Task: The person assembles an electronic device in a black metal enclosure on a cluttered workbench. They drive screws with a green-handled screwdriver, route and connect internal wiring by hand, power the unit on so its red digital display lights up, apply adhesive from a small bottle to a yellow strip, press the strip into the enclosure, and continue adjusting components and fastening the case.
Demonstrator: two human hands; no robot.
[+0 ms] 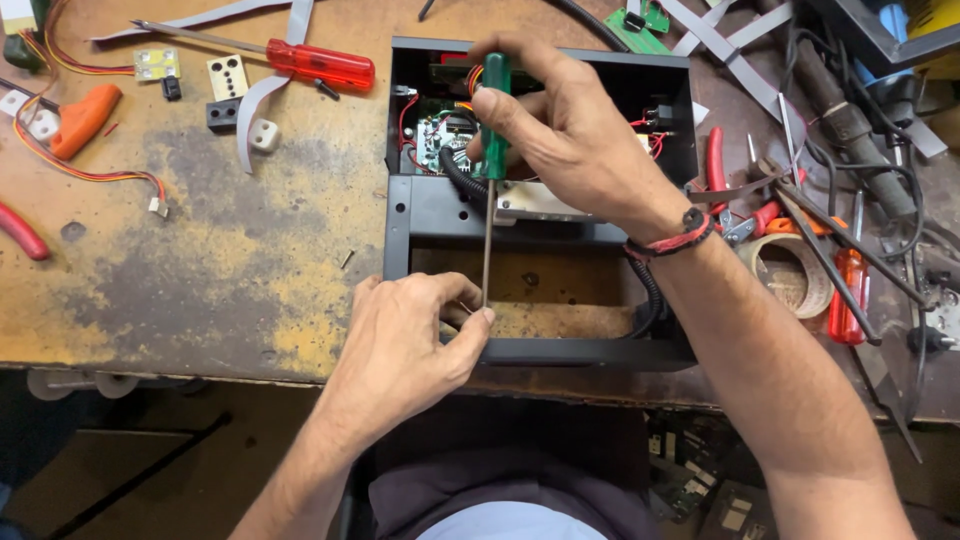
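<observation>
A green-handled screwdriver (492,110) is gripped around its handle by the right hand (570,130), which is held over the open black metal case (420,215) at the middle of the worn workbench (200,250). The tool is held nearly upright, its thin shaft running down from the handle to a tip that is met by the left hand (405,345) at the case's near edge. The left hand's thumb and forefinger are pinched together right at the tip; whether a screw is held there cannot be told. Wires and a circuit board (435,135) are seen inside the case, just left of the handle. A red-handled screwdriver (310,62) lies well apart on the bench at upper left, and a roll of tape (790,275) lies beside the right forearm.
</observation>
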